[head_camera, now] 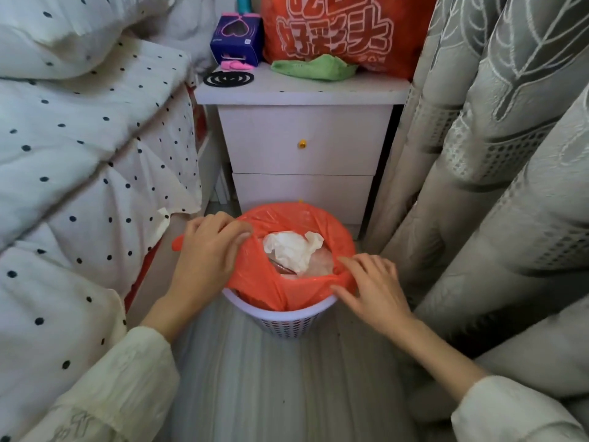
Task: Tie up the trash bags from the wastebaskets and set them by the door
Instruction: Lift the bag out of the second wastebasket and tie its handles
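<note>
Left hand (208, 250) pinches the orange trash bag (296, 290) at its near-left edge, likely to peel it off the wastebasket (287, 323) rim; right hand (371, 288) pinches the near-right edge, fingers mostly extended. Between them the bag sits upright in the basket, mouth facing up, tissue (291, 250) inside. Beyond stands a nightstand (302, 145).

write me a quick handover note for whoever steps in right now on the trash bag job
Left hand: gripping the orange trash bag at its left rim.
Right hand: fingers on the bag's right edge, apparently pinching it.
The bag still sits in the white wastebasket in front of the nightstand, mouth open, tissue showing.
Done: edges being gathered.
Left: lift out, tie, carry to the door.
</note>
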